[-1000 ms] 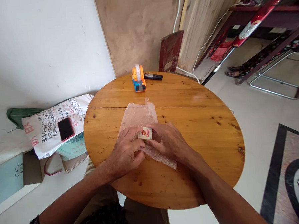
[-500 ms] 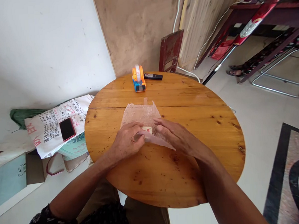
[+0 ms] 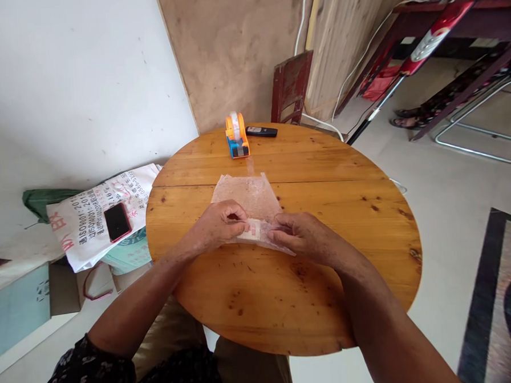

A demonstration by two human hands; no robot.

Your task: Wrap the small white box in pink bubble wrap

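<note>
A sheet of bubble wrap (image 3: 247, 193) lies on the round wooden table (image 3: 261, 305), its near edge folded over a small pale box (image 3: 253, 230) with red print. My left hand (image 3: 223, 222) pinches the folded edge at the box's left side, thumb against fingertips. On the right, my right hand (image 3: 295, 234) has its fingers curled together on the wrap beside the box. The box shows blurred through the film. Beyond the sheet, a short strip of clear tape (image 3: 250, 166) extends toward the tape dispenser (image 3: 238, 136).
A black remote (image 3: 261, 132) lies beside the dispenser. Behind the table stands a dark red chair (image 3: 292, 88). At the left, a phone (image 3: 117, 222) rests on stacked white sacks (image 3: 75, 224). A person's feet (image 3: 406, 121) show at the upper right.
The near flap of bubble wrap has come down over the small box. My left hand has closed to a pinch, and my right hand's fingers have curled in and moved slightly lower.
</note>
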